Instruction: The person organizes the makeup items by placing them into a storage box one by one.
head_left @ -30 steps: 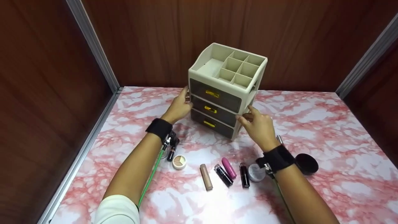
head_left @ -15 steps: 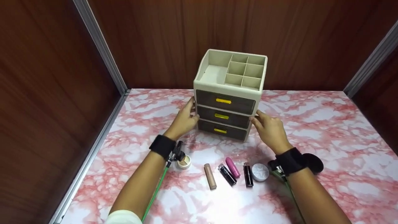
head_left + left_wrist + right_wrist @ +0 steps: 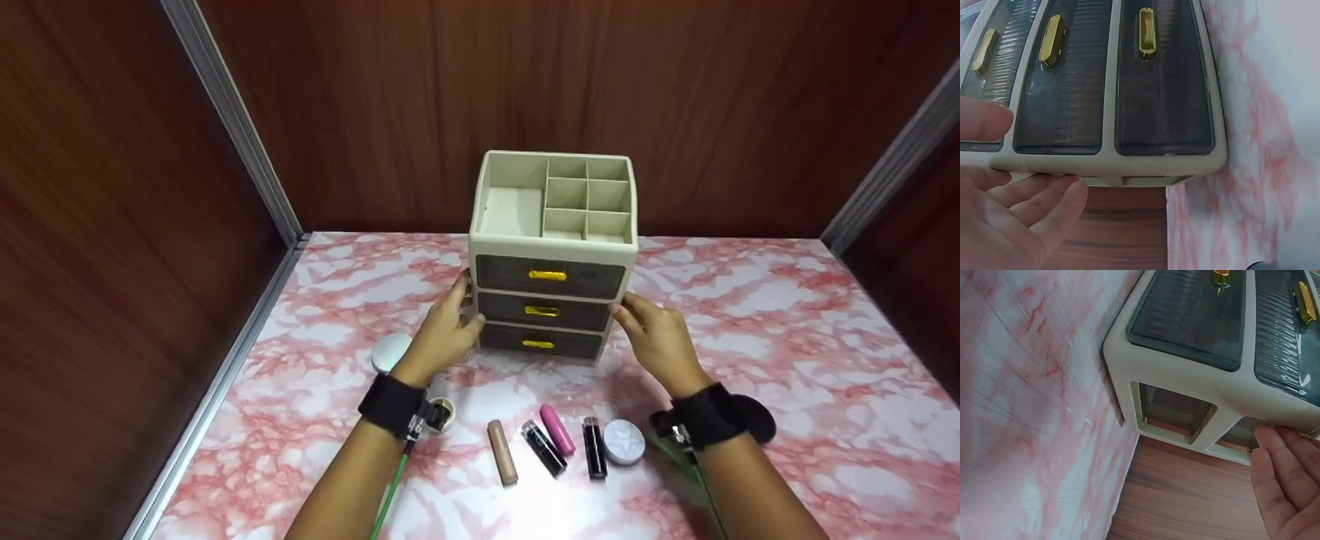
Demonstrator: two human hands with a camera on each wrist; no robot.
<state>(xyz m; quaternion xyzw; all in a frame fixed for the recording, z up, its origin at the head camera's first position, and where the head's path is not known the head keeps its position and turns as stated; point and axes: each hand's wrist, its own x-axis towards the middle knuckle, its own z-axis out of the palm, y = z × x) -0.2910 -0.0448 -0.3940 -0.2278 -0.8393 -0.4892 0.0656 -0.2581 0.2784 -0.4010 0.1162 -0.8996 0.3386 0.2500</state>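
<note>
A cream drawer organizer (image 3: 553, 246) with dark see-through drawers and yellow handles stands on the marbled table, facing me nearly squarely. Its top has one wide compartment and several small ones. My left hand (image 3: 442, 334) holds its left side, thumb at the front edge and fingers along the side. Opposite, my right hand (image 3: 660, 341) grips the right side, thumb on the front edge. In the left wrist view, the left fingers (image 3: 1053, 208) reach under the organizer's frame (image 3: 1109, 112). The right wrist view shows the right fingers (image 3: 1283, 467) against the side openings.
In front lie a tan tube (image 3: 502, 452), a magenta tube (image 3: 557, 430), two black lipstick tubes (image 3: 595, 448) and a star-patterned round jar (image 3: 624, 442). A white round item (image 3: 390, 352) and a black round compact (image 3: 757, 418) are partly hidden by my arms. Wood-grain panels (image 3: 375, 112) enclose the table.
The organizer has turned from an angled stance to face me almost straight on, both hands staying on its sides. The head view has also shifted, so everything sits lower in it.
</note>
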